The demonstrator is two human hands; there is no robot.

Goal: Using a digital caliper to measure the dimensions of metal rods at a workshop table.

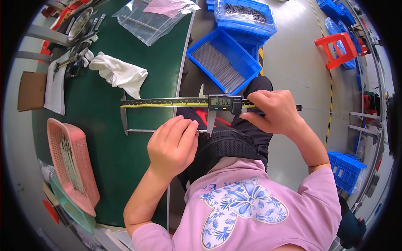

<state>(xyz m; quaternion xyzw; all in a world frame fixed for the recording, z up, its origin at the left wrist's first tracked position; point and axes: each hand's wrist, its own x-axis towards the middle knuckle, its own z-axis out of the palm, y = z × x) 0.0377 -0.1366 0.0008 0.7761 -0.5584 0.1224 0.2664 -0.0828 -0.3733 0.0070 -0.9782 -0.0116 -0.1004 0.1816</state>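
Nearest me is the person's pink shirt [268, 205], a blue-patterned bow printed on its front, above dark trousers [261, 144]. Just beyond it, over the lap and the table's edge, both bare hands are busy. The left hand [171, 146] has its fingertips pressed together, pinching a thin metal rod [140, 130] near its right end. The right hand [274, 109] grips the caliper [215, 108] at the right of its display, thumb below and fingers curled over the beam. That caliper lies level, and the rod runs below its beam and parallel to it, spanning from the fixed jaw to the sliding jaw; I can't tell whether both rod ends touch.

To the left spreads the green table [121, 180]. On it, a white glove [119, 74] lies crumpled just past the caliper's left end. A pink basket [91, 171] sits tilted near the table's left side, a bundle of rods [71, 163] inside, with a green basket [77, 211] beside it. Farther off are a brown box [32, 91] and a clear bag [140, 26].

Past the knees stands a blue crate [248, 56] with rods laid in a row; behind it, another crate [249, 30] holds more. Across the floor [293, 54] is a red stool [338, 49].
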